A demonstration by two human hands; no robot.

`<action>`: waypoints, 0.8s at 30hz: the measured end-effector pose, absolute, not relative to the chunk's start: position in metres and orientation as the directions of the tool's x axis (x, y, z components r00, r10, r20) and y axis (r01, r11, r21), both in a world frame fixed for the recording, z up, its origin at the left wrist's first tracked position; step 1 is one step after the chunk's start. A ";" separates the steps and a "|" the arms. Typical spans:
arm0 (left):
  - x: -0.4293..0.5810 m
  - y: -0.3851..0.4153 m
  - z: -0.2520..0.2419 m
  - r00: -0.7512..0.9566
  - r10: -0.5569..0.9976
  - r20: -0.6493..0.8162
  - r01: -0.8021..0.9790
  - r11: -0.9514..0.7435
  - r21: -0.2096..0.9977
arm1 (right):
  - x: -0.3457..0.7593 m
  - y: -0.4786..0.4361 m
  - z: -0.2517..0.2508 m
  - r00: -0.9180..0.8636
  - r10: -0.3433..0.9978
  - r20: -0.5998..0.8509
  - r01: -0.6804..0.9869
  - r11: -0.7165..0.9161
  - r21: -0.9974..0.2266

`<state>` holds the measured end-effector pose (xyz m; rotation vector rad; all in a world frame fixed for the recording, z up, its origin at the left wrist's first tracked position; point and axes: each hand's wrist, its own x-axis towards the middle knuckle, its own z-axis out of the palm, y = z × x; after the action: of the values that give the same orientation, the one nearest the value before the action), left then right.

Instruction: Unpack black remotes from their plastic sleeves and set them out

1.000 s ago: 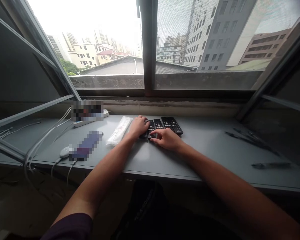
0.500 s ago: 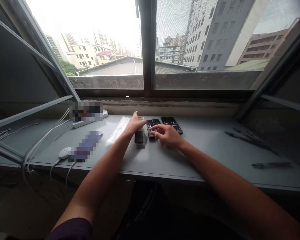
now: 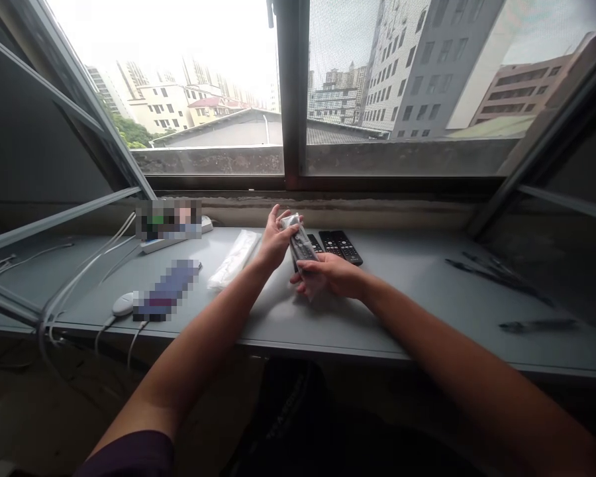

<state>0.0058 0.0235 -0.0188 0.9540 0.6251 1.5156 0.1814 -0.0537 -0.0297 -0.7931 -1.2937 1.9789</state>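
The left hand (image 3: 274, 242) and right hand (image 3: 330, 275) close narrowly around a slim black plastic remote (image 3: 302, 246) in glossy clear film (image 3: 291, 222), just beside two flat remotes (image 3: 340, 246).

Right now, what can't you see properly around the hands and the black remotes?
All of this is from the head view:
The held remote: the left hand and right hand cover parts of it.
The remote beside it: the held remote hides part of it.
The patch by the mouse: blurred, so it can't be named.
The patch by the power strip: blurred too.
The thin dark things: too small and dim to name.
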 end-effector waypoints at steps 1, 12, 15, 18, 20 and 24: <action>0.004 0.026 -0.018 -0.013 0.977 0.213 -0.549 -0.185 0.815 | 0.183 -0.053 -0.030 -0.630 0.759 -0.163 -0.154 -0.329 -0.932; -0.012 0.028 -0.002 -0.053 0.997 0.055 -0.697 -0.076 0.713 | 0.182 -0.064 -0.009 -0.667 0.698 -0.260 -0.090 -0.422 -0.902; -0.013 0.027 0.000 -0.023 0.997 0.078 -0.734 -0.069 0.676 | 0.181 -0.063 -0.008 -0.628 0.729 -0.274 -0.087 -0.415 -0.906; -0.011 0.025 -0.002 0.027 0.993 0.119 -0.738 -0.061 0.673 | 0.184 -0.061 -0.009 -0.634 0.739 -0.227 -0.131 -0.392 -0.910; -0.008 0.023 -0.006 0.085 0.986 0.143 -0.709 -0.041 0.704 | 0.186 -0.061 -0.010 -0.666 0.721 -0.189 -0.161 -0.386 -0.908; -0.002 0.019 -0.011 0.197 0.966 0.167 -0.631 -0.006 0.776 | 0.187 -0.061 -0.015 -0.665 0.731 -0.152 -0.202 -0.372 -0.906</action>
<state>-0.0018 0.0186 -0.0110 0.8684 0.4902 1.3414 0.1875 -0.0609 -0.0145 -0.7420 -1.2574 2.0709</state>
